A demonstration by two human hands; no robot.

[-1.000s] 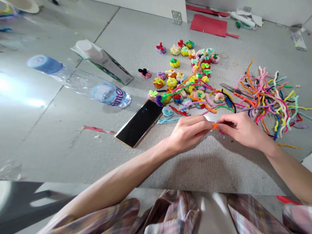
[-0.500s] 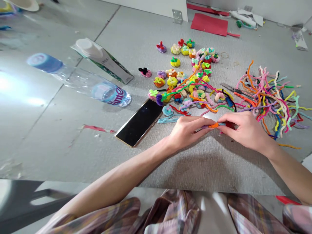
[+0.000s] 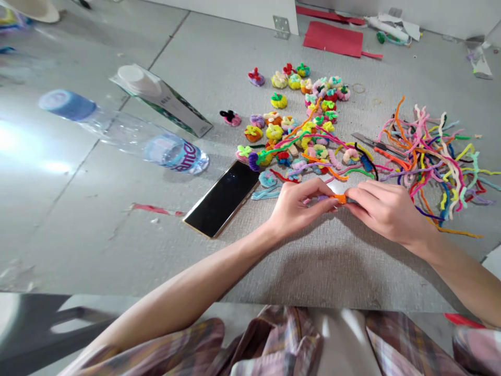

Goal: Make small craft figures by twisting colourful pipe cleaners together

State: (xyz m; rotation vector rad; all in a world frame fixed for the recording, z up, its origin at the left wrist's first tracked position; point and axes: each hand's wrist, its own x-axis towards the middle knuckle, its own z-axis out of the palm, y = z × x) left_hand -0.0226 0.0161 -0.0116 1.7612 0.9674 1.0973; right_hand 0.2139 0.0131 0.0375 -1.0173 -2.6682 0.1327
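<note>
Between my two hands is a small orange pipe cleaner piece (image 3: 340, 199), mostly covered by fingers. My left hand (image 3: 299, 204) pinches its left side, where a bit of purple shows under the fingers. From the right, my right hand (image 3: 387, 211) pinches the other end with curled fingers. Just beyond the hands lie many small coiled pipe cleaner ornaments (image 3: 276, 131) in several colours. To the right is a tangled heap of loose pipe cleaners (image 3: 438, 156). A utility knife (image 3: 379, 145) and orange-handled scissors (image 3: 395, 158) rest at the heap's left edge.
A phone (image 3: 223, 198) lies left of my left hand. Farther left, a water bottle (image 3: 125, 130) and a carton (image 3: 164, 99) stand on the grey table (image 3: 97, 230). Red paper (image 3: 333, 39) and scraps lie by the back panel. The table's front edge runs close to my body.
My right hand has turned, its fingers more curled around its end of the piece. The left fingers have shifted slightly, and blue and dark red strands at the right fingers are now hidden.
</note>
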